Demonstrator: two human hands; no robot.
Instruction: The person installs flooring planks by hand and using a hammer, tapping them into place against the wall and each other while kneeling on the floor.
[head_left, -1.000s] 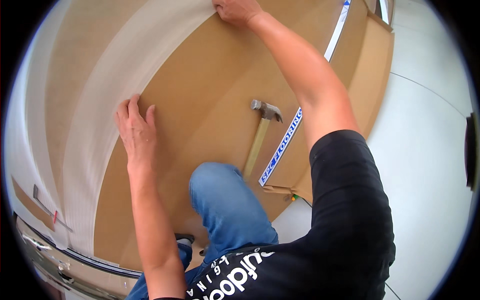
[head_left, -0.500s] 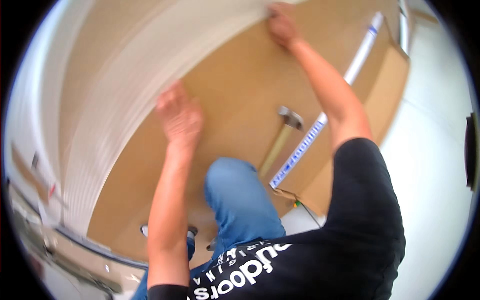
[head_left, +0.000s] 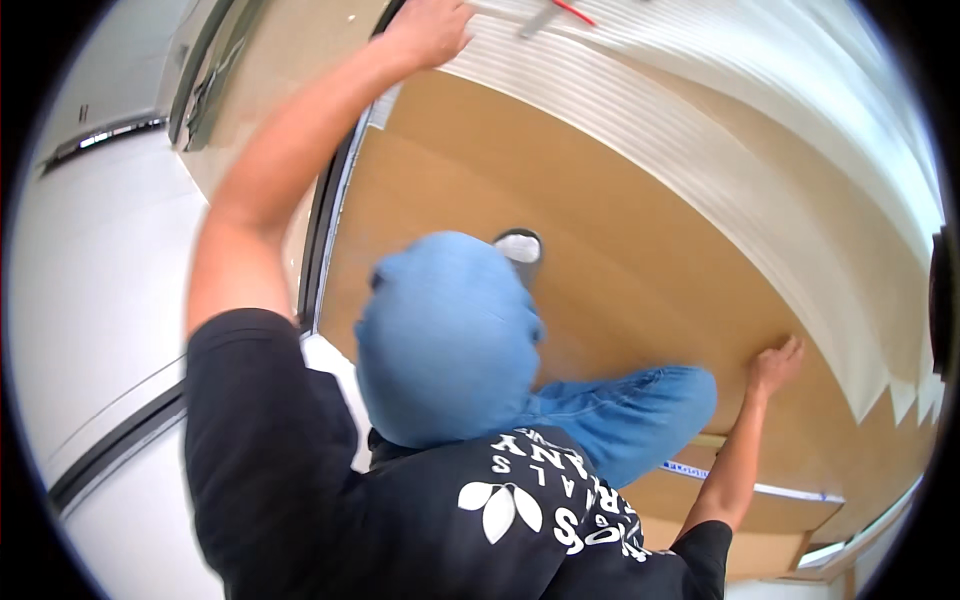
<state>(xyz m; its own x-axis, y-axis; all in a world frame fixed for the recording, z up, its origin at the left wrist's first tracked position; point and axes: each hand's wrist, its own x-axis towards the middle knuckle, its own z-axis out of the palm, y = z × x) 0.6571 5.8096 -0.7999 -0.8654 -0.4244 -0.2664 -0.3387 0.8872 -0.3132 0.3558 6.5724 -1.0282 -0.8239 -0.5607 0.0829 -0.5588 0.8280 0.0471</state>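
A ribbed white foam sheet (head_left: 640, 110) lies over the far and right part of a brown board (head_left: 620, 250). My left hand (head_left: 432, 30) is at the sheet's far left corner, its fingers closed on the edge beside a dark frame. At the right, low over the board, my right hand (head_left: 776, 366) has its fingertips bent together at the sheet's curved edge. Part of the hold is hidden at both hands.
My bent knees (head_left: 445, 335) and a shoe (head_left: 520, 250) are on the board. A white strip with blue print (head_left: 750, 485) lies at lower right. A red, thin item (head_left: 574, 12) rests on the sheet. A dark floor track (head_left: 335, 210) runs along the left.
My view and body have turned left. My hands are much farther apart, the left at the sheet's corner and the right along its edge. The hammer seen before is now mostly hidden behind my leg.
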